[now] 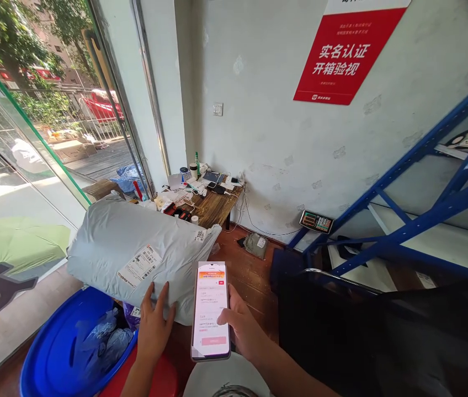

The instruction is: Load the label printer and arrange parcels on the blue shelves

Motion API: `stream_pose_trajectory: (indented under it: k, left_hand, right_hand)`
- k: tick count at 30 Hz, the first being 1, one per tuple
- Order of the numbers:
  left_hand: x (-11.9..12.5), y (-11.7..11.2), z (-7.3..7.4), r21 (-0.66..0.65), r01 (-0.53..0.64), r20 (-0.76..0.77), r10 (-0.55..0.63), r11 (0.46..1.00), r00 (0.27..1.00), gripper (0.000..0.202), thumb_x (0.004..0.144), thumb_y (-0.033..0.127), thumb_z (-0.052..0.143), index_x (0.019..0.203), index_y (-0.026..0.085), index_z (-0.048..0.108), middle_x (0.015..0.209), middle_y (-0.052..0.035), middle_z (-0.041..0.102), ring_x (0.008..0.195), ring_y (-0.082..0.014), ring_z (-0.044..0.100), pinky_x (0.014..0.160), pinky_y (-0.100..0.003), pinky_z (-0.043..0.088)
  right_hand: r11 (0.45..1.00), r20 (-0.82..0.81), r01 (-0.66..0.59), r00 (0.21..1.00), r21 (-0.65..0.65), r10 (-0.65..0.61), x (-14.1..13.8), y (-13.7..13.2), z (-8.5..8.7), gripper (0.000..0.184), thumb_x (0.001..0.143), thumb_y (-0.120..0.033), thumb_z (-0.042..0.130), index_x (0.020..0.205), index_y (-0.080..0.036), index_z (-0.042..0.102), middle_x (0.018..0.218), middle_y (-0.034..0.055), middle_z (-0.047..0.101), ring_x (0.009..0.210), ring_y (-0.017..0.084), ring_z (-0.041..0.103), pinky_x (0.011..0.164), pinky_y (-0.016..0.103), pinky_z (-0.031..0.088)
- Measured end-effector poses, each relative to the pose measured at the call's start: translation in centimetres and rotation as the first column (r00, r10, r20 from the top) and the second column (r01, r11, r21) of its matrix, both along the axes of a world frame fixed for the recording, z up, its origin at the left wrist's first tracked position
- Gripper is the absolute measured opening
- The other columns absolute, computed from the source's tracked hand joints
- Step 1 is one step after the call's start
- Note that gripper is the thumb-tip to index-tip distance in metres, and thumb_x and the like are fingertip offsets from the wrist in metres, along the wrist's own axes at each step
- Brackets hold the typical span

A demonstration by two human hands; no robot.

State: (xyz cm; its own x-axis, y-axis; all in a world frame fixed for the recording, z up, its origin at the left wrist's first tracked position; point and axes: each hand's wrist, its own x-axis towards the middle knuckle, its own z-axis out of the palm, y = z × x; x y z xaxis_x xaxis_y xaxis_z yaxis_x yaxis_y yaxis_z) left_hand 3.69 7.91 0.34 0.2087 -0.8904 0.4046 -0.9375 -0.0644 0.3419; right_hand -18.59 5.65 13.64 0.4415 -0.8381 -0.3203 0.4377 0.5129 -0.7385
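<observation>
And here's the right hand [240,325], near and just right of the middle, wrapped round a phone [211,303], lit screen up, thumb lying over its right edge; whether the thumb presses the glass, I can't tell. Over to the left hand [155,314]: fingers spread, gripping nothing, fingertips resting on the near side of a big grey parcel [101,231]. That parcel fills the left of the scene, a white label [139,267] facing up, the phone just to its right. Near left, beneath it, sits a blue tub [37,342] with plastic bags [113,344] inside. Far beyond the parcel, there's a cluttered wooden table [221,207] against the wall. Out right, a blue metal rack [416,226], with a scale display [317,221] just beside its left end.
</observation>
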Motion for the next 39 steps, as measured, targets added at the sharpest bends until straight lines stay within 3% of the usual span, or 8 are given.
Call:
stream_pose_trajectory:
  k: [6, 11, 14, 18, 20, 22, 33, 39]
  left_hand:
    - [0.7, 0.2, 0.0, 0.058, -0.005, -0.09, 0.01, 0.998, 0.996, 0.048, 0.092, 0.038, 0.042, 0.136, 0.02, 0.048, 0.147, -0.0167, 0.029, 0.131, -0.0369, 0.04, 0.104, -0.057, 0.042]
    - [0.6, 0.0, 0.3, 0.054, 0.0, -0.135, 0.007, 0.999, 0.991, 0.045, 0.089, 0.03, 0.048, 0.134, 0.025, 0.05, 0.145, -0.0146, 0.032, 0.131, -0.0335, 0.041, 0.105, -0.056, 0.041]
    - [0.4, 0.0, 0.0, 0.054, -0.006, -0.146, 0.014, 0.999, 0.989, 0.049, 0.088, 0.024, 0.049, 0.137, 0.028, 0.047, 0.148, -0.013, 0.028, 0.136, -0.0314, 0.035, 0.107, -0.053, 0.04]
    - [0.0, 0.1, -0.1, 0.075, -0.021, -0.164, 0.034, 0.997, 0.986, 0.051, 0.088, 0.023, 0.049, 0.139, 0.027, 0.045, 0.15, -0.0132, 0.023, 0.138, -0.0313, 0.032, 0.107, -0.051, 0.039]
    - [-0.2, 0.1, 0.0, 0.074, -0.027, -0.176, 0.04, 0.997, 0.984, 0.051, 0.088, 0.023, 0.049, 0.138, 0.026, 0.046, 0.15, -0.0139, 0.024, 0.136, -0.0314, 0.035, 0.106, -0.05, 0.04]
    - [-0.3, 0.0, 0.1, 0.062, -0.03, -0.188, 0.041, 0.998, 0.981, 0.051, 0.087, 0.022, 0.05, 0.137, 0.025, 0.047, 0.149, -0.0145, 0.025, 0.134, -0.0313, 0.037, 0.105, -0.05, 0.041]
    - [-0.5, -0.3, 0.0, 0.052, -0.048, -0.182, 0.057, 0.997, 0.982, 0.052, 0.084, 0.018, 0.053, 0.135, 0.026, 0.048, 0.145, -0.0144, 0.026, 0.133, -0.0336, 0.034, 0.104, -0.053, 0.041]
    - [-0.9, -0.8, 1.2, -0.004, -0.121, -0.151, 0.119, 0.993, 0.981, 0.042, 0.084, 0.021, 0.055, 0.126, 0.021, 0.052, 0.14, -0.0157, 0.026, 0.131, -0.035, 0.035, 0.103, -0.055, 0.042]
  right_hand:
    - [0.999, 0.009, 0.028, 1.0, 0.018, -0.028, 0.2, -0.4, -0.7, 0.054, 0.05, -0.016, 0.057, 0.104, -0.02, 0.055, 0.086, -0.0003, 0.072, 0.078, 0.02, 0.061, 0.07, 0.034, 0.046]
    - [0.989, 0.18, 0.054, 0.98, 0.141, -0.079, -0.2, -0.8, -1.4, 0.042, 0.062, -0.029, 0.067, 0.103, -0.02, 0.063, 0.082, 0.0025, 0.075, 0.068, 0.022, 0.065, 0.064, 0.034, 0.047]
    - [0.96, 0.279, -0.084, 0.96, 0.265, 0.007, -1.2, -1.6, -1.9, 0.035, 0.065, -0.042, 0.073, 0.085, -0.014, 0.071, 0.069, 0.0055, 0.075, 0.065, 0.02, 0.067, 0.063, 0.03, 0.05]
    - [0.868, 0.584, -0.39, 0.797, 0.308, 0.151, -2.3, -2.3, -2.6, 0.068, 0.062, -0.063, 0.072, 0.109, -0.014, 0.07, 0.103, 0.011, 0.076, 0.093, 0.027, 0.071, 0.075, 0.037, 0.057]
    - [0.857, 0.692, -0.451, 0.702, 0.248, 0.169, -2.3, -2.3, -2.7, 0.075, 0.064, -0.068, 0.067, 0.117, -0.015, 0.066, 0.117, 0.0119, 0.072, 0.101, 0.028, 0.069, 0.081, 0.043, 0.057]
    - [0.861, 0.722, -0.457, 0.671, 0.222, 0.17, -2.0, -2.2, -2.8, 0.07, 0.07, -0.063, 0.064, 0.119, -0.013, 0.065, 0.119, 0.0136, 0.07, 0.099, 0.026, 0.069, 0.083, 0.04, 0.056]
    - [0.886, 0.571, -0.281, 0.82, 0.369, 0.023, -0.4, -2.7, -2.7, 0.051, 0.075, -0.046, 0.066, 0.112, -0.011, 0.067, 0.11, 0.0138, 0.073, 0.086, 0.025, 0.07, 0.075, 0.038, 0.056]
    - [0.867, 0.556, -0.252, 0.83, 0.431, -0.035, -0.3, -3.1, -2.6, 0.054, 0.073, -0.045, 0.065, 0.115, -0.011, 0.065, 0.108, 0.0136, 0.073, 0.089, 0.026, 0.069, 0.078, 0.037, 0.054]
